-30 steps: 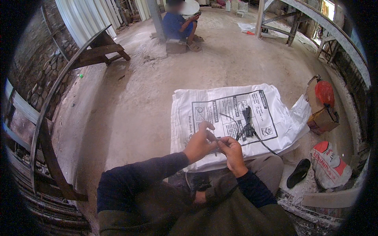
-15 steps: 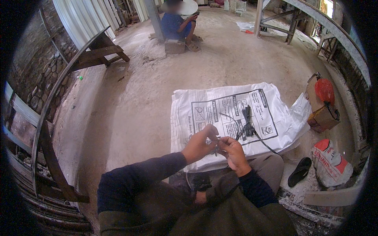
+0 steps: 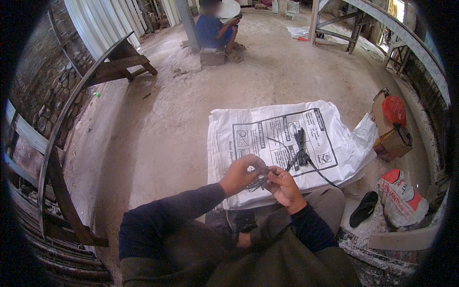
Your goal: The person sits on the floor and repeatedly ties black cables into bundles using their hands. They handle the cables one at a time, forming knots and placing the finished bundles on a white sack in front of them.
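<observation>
My left hand (image 3: 240, 175) and my right hand (image 3: 285, 188) meet over the near part of a white printed sack (image 3: 221, 125). Both are closed in a pinch, fingertips almost touching. Between and below them hang loops of a thin dark cord (image 3: 256, 183); the exact spot being pinched is too small to make out. Just beyond my right hand, a bundle of black cable (image 3: 301, 155) lies on the sack, one end trailing right toward my knee.
To the right are a flip-flop (image 3: 364, 209), a white and red bag (image 3: 403, 198) and a cardboard box (image 3: 389, 144) with a red plastic bag on it. Another person (image 3: 213, 33) sits on a block ahead, beside a post. A wooden bench frame (image 3: 119, 67) stands left.
My left hand has dipped slightly and its fingers have shifted closer to the right hand's. More of the cord loops show beneath the fingers. The cable bundle and sack have stayed put.
</observation>
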